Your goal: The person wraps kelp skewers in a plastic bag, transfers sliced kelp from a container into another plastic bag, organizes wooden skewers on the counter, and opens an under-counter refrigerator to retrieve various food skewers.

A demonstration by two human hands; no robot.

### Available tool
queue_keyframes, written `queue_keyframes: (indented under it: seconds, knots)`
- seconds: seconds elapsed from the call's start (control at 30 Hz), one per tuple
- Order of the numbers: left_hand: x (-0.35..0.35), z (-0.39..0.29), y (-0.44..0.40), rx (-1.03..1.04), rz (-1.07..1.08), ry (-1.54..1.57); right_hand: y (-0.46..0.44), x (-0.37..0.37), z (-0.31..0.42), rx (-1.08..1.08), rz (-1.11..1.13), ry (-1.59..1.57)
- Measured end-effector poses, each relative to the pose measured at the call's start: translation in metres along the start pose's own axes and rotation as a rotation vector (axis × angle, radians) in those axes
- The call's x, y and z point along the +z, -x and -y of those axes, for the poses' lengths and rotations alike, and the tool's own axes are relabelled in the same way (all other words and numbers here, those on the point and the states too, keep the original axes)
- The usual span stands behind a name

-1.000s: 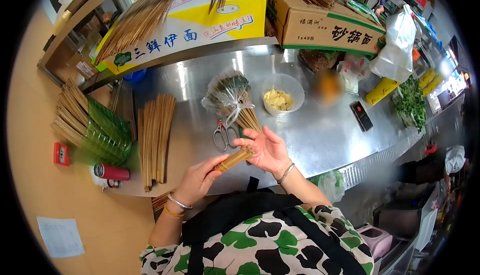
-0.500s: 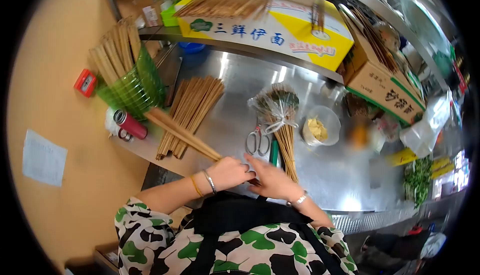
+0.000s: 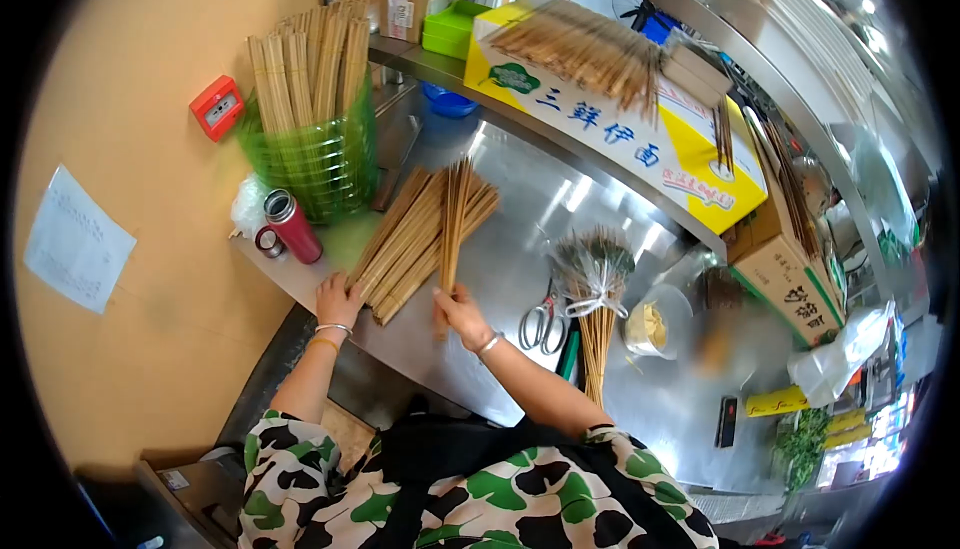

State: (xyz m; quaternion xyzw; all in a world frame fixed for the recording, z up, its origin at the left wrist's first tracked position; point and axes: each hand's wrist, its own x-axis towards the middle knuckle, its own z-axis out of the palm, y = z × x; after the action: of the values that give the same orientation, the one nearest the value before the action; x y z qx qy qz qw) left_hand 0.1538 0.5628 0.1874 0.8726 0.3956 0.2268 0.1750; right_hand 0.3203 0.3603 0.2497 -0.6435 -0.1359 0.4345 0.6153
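My right hand [image 3: 462, 317] is closed around the lower end of a bundle of thin wooden skewers [image 3: 455, 219], which stands out over the pile with its tips pointing away from me. My left hand [image 3: 339, 301] rests with fingers apart against the near left end of the pile of bundled skewers [image 3: 405, 249] on the steel table. To the right lie scissors [image 3: 543, 327] and a bunch of skewers [image 3: 597, 344], its dark green top wrapped in a tied clear plastic bag [image 3: 592, 269].
A green basket [image 3: 310, 164] full of skewers stands behind a red flask [image 3: 293, 227]. At right are a plastic tub [image 3: 658, 324] with yellowish pieces and a phone [image 3: 727, 421]. A shelf holds a yellow and white carton [image 3: 600, 124] under more skewers.
My hands have parted. The skewer bundle, held earlier in my left hand, is now in my right and points farther from me. My left hand has moved to the pile. The view has turned left.
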Motion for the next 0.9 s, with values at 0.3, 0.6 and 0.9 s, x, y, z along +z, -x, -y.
queue_keyframes:
  seconds: [0.3, 0.6, 0.9]
  knots:
    - [-0.006, -0.077, -0.097, -0.218, 0.353, 0.162, -0.139, 0.023, -0.007, -0.071, -0.075, 0.003]
    - [0.024, -0.097, -0.043, -0.353, 0.916, 1.219, -0.057, 0.011, 0.018, 0.110, 0.129, -0.435]
    - [-0.101, -0.141, 0.012, 0.133, 0.335, 1.092, 0.053, 0.043, 0.081, -0.436, 0.150, -0.185]
